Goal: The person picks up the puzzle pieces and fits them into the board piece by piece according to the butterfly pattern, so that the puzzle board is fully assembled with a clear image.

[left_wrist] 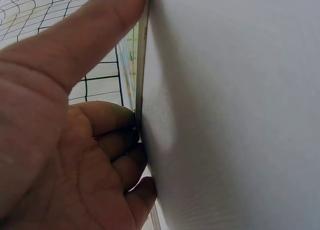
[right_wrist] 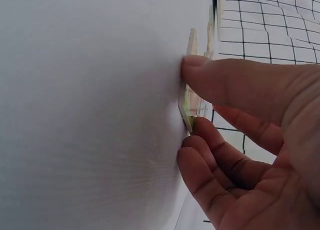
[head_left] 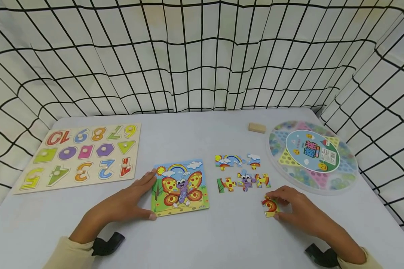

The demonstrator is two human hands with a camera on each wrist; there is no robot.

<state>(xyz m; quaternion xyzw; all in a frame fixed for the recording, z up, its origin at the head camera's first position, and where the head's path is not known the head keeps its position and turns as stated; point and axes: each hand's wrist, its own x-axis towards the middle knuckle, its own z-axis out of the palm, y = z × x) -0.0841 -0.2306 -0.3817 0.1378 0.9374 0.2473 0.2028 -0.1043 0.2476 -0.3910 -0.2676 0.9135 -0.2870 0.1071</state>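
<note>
In the head view my left hand (head_left: 128,200) rests against the left side of a square butterfly picture board (head_left: 180,188), thumb at its lower left corner and fingers along its upper left edge. The left wrist view shows the thumb and fingertips touching the thin board edge (left_wrist: 141,79). My right hand (head_left: 299,211) pinches a puzzle piece (head_left: 270,206) with a red and orange spiral between thumb and fingers, low at the table. Above it lie a row with a purple butterfly-face piece (head_left: 246,181) and a sky row with a rainbow piece (head_left: 233,160).
A wooden number and shape board (head_left: 91,175) lies at the left. At the right is a round clear-rimmed game board (head_left: 313,179) with a printed label. A small wooden block (head_left: 257,127) lies near the back. Black netting (head_left: 202,69) surrounds the white table (head_left: 188,246).
</note>
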